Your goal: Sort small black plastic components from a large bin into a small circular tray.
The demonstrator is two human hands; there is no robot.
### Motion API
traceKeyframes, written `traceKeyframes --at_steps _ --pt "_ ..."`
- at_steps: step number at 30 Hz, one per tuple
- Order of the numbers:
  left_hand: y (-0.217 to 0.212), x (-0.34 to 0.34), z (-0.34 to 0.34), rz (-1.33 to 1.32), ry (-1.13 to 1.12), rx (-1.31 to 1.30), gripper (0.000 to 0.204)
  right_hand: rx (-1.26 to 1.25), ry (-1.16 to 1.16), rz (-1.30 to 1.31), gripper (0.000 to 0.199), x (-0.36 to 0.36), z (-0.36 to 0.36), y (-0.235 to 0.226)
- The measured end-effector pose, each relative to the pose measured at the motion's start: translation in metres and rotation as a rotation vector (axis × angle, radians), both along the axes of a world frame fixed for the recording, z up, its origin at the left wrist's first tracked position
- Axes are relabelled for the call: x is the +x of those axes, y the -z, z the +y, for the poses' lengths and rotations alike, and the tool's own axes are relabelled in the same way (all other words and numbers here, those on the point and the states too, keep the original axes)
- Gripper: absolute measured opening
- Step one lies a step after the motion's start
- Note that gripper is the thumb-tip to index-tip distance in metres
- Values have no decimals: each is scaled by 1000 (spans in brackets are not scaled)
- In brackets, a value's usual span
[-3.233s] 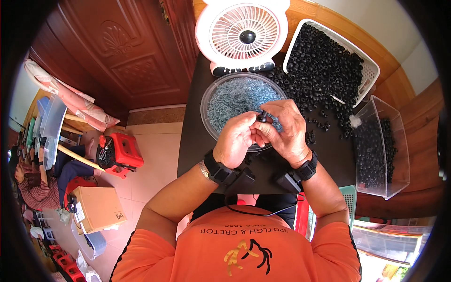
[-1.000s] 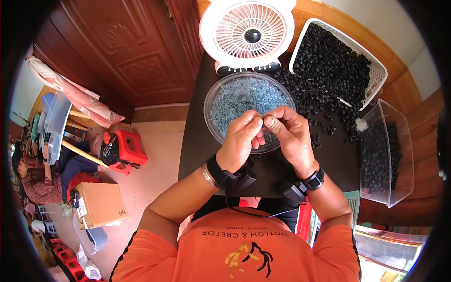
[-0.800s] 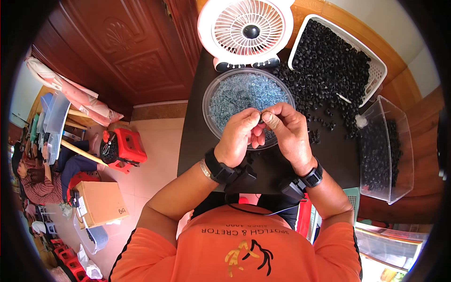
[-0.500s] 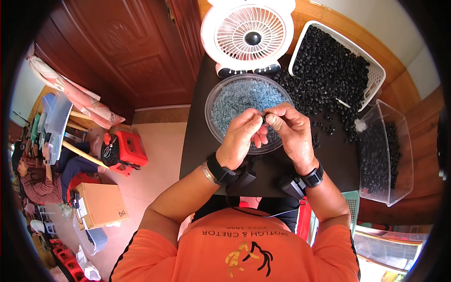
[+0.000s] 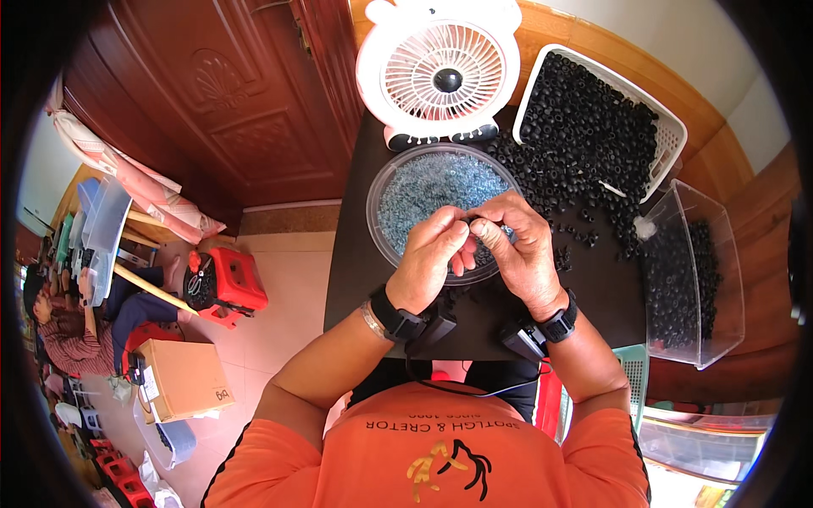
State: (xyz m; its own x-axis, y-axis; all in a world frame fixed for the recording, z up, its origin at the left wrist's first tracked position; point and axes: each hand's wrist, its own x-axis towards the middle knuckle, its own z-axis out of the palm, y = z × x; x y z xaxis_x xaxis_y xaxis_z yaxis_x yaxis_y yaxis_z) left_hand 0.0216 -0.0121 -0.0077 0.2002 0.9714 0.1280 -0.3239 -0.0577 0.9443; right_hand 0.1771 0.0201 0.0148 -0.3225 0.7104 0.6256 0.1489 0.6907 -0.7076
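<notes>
Over the near part of a round clear tub (image 5: 373, 203), my two hands meet with fingertips nearly together. My left hand (image 5: 434, 254) and my right hand (image 5: 521, 245) both pinch at a small black piece (image 5: 475, 217), mostly covered by the fingers. Its shape matches the loose black ring-like parts, but I cannot make it out fully. Many tiny pale blue, clear pieces (image 5: 440, 182) fill the tub. Loose black parts (image 5: 542, 173) lie heaped on the dark table to the right of the tub.
A white fan (image 5: 447, 80) stands behind the tub. At the back right, a white basket (image 5: 675, 135) of black parts lies tipped toward the heap. A clear bin (image 5: 720, 279) with more black parts stands at the table's right edge. A seated person (image 5: 80, 339) is far left.
My hands stay together over the tub, with small finger shifts around the black piece. The view has moved slightly. The heap, basket and bin look unchanged.
</notes>
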Motion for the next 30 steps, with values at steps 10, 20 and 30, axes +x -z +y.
traceKeyframes --at_steps 10,20,30 --pt "-3 0 0 45 7 -27 31 -147 -29 49 10 2 1 3" --pt "-6 -2 -3 -111 87 -136 26 -113 -48 14 13 6 4 6" --pt "-6 -3 -3 -190 117 -165 24 -271 -99 140 14 4 3 6"
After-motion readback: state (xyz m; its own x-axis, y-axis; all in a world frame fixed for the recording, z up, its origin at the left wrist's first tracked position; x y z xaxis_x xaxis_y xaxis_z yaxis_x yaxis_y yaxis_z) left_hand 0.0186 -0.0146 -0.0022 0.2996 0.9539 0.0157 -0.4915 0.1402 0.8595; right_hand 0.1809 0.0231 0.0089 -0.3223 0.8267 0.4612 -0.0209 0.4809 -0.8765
